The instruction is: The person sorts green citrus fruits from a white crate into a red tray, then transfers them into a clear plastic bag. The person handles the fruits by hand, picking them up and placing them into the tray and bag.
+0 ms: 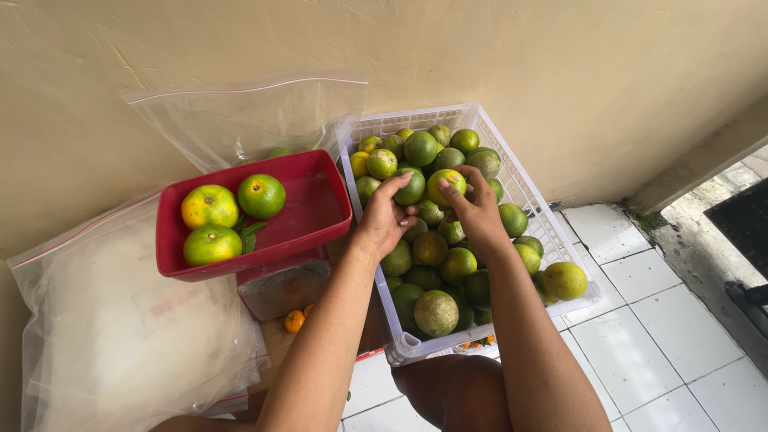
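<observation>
From the head camera, the left hand (384,218) curls its fingers around a dark green citrus fruit (413,189) and the right hand (476,210) pinches a yellow-green citrus fruit (448,183), both lying on top of the heap in the white plastic crate (524,186) against the wall. Just left of the crate, a red tray (314,210) holds three more fruits (210,206), flanked by clear zip bags (112,336) on the tiled floor (672,336).

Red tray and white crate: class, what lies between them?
In the head view, nothing lies between them: the red tray's right edge sits against the white crate's left wall, and the left hand reaches just past it.
</observation>
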